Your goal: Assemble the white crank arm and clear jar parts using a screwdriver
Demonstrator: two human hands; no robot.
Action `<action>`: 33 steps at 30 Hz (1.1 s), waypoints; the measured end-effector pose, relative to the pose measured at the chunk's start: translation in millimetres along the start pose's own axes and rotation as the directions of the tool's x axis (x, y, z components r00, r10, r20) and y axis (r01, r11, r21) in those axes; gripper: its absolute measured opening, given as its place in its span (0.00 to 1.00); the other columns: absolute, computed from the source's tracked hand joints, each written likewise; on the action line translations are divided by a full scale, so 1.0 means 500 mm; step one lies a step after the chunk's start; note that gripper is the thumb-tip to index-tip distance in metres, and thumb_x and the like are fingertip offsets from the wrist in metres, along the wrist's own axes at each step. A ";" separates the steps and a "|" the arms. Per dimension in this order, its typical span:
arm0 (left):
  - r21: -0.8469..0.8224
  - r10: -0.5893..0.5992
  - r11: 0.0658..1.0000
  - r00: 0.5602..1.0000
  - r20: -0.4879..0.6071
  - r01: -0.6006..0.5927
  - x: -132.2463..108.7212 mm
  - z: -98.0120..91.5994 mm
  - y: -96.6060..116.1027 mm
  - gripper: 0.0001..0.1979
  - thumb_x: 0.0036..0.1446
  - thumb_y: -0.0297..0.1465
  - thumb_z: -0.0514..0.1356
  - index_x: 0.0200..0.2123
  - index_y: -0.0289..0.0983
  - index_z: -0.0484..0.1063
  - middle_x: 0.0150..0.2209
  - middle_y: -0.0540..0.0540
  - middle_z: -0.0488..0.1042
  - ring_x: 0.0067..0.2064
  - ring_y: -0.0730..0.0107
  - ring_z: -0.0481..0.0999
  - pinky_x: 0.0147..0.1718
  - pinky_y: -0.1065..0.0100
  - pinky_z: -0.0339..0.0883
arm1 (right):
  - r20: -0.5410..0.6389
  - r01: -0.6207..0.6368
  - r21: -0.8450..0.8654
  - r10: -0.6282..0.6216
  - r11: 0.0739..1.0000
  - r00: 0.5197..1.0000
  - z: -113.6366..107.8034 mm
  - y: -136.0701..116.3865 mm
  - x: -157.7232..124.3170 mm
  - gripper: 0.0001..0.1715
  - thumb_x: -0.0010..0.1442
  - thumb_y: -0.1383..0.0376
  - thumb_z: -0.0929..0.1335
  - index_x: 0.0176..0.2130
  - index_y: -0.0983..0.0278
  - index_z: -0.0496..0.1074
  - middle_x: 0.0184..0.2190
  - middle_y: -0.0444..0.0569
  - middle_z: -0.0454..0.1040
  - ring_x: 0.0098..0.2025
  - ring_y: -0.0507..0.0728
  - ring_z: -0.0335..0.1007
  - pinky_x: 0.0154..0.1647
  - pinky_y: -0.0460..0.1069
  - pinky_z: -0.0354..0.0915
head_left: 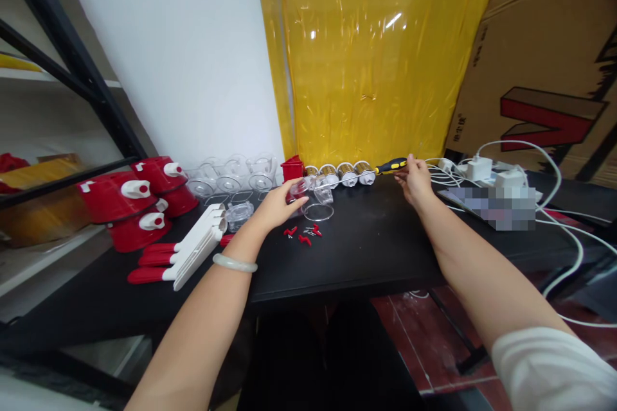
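My left hand point(283, 204) is closed around a clear plastic part point(299, 189) with some red in it, above the black table point(366, 237). In my right hand point(414, 181) is the end of a black and yellow screwdriver point(391, 166). Its long shaft points left toward the clear part; whether the tip touches is too small to tell. A clear ring point(319, 212) lies below the part. Small red pieces point(304, 240) and screws point(308, 231) lie in front of it. Several white and gold cylinders point(347, 174) stand behind the shaft.
Red housings point(118, 202) are stacked at the left, beside white pieces with red handles point(197, 247). Clear cups point(234, 173) and a red box point(292, 169) stand at the back. Chargers point(479, 169), white cables and a blurred device point(501, 207) lie at the right.
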State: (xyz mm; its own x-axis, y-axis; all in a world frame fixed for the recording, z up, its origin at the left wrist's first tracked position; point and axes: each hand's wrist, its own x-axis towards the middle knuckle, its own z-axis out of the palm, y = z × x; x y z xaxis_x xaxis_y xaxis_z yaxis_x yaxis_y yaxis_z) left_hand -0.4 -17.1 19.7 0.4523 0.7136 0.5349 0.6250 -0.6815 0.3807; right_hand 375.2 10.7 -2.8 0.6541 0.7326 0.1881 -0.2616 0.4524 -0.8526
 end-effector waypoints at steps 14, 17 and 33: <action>0.008 -0.002 1.000 1.000 -0.002 0.002 0.001 0.000 -0.002 0.30 0.60 0.45 0.59 0.62 0.40 0.64 0.56 0.42 0.75 0.55 0.55 0.75 0.54 0.57 0.67 | -0.012 0.059 0.025 -0.059 0.998 0.998 -0.003 0.013 0.009 0.18 0.54 0.58 0.73 0.33 0.60 0.61 0.24 0.36 0.70 0.21 0.47 0.68 0.21 0.42 0.64; 0.005 -0.002 1.000 1.000 0.001 0.002 0.002 -0.001 0.000 0.30 0.60 0.45 0.60 0.62 0.40 0.64 0.56 0.41 0.75 0.54 0.56 0.76 0.53 0.57 0.68 | -0.009 0.096 0.003 -0.096 0.995 0.995 -0.006 0.016 0.017 0.21 0.54 0.51 0.72 0.32 0.60 0.62 0.19 0.35 0.67 0.18 0.47 0.65 0.18 0.40 0.62; 0.007 -0.003 1.000 1.000 -0.010 0.003 0.001 0.003 -0.004 0.30 0.60 0.45 0.59 0.62 0.40 0.64 0.55 0.42 0.75 0.54 0.56 0.76 0.54 0.58 0.67 | 0.107 -0.038 0.204 0.016 0.978 0.994 0.001 0.007 -0.002 0.15 0.53 0.71 0.71 0.37 0.59 0.63 0.31 0.36 0.74 0.30 0.47 0.74 0.36 0.47 0.72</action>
State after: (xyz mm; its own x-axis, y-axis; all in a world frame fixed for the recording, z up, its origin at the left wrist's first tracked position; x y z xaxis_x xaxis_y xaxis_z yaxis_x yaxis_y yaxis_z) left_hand -0.6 -15.2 18.2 0.4442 0.7140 0.5413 0.6309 -0.6782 0.3769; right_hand 373.2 11.8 -5.6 0.5701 0.7900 0.2255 -0.4257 0.5189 -0.7413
